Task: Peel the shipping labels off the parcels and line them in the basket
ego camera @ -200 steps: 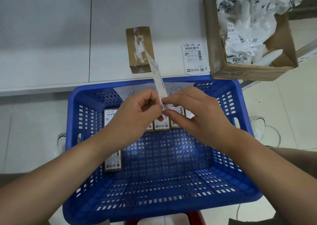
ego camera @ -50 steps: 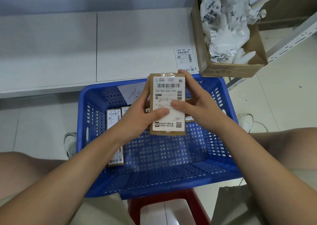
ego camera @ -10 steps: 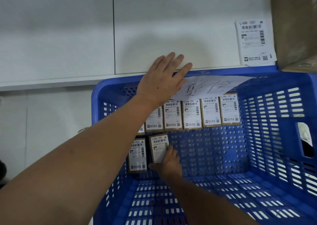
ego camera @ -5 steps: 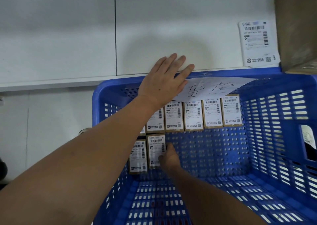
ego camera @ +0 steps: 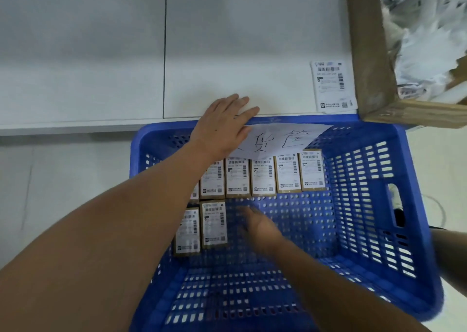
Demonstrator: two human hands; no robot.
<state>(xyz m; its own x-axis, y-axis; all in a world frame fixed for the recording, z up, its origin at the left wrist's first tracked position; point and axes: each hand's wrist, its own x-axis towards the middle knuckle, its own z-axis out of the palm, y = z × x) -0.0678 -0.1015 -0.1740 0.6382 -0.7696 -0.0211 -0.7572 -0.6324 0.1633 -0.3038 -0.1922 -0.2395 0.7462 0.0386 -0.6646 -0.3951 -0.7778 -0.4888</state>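
One head-worn camera looks steeply down, close over the blue basket (ego camera: 366,205).

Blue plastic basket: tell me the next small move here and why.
Probably lift the right hand out of the blue plastic basket to fetch another parcel. It is blurred, holds nothing and sits apart from the second labelled brown parcel in the near row, which lies flat beside its neighbour. The left hand rests flat on the far rim.

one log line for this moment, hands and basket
left hand: flat on basket far rim | right hand: blurred, empty, beside second-row parcel | loose label: on table
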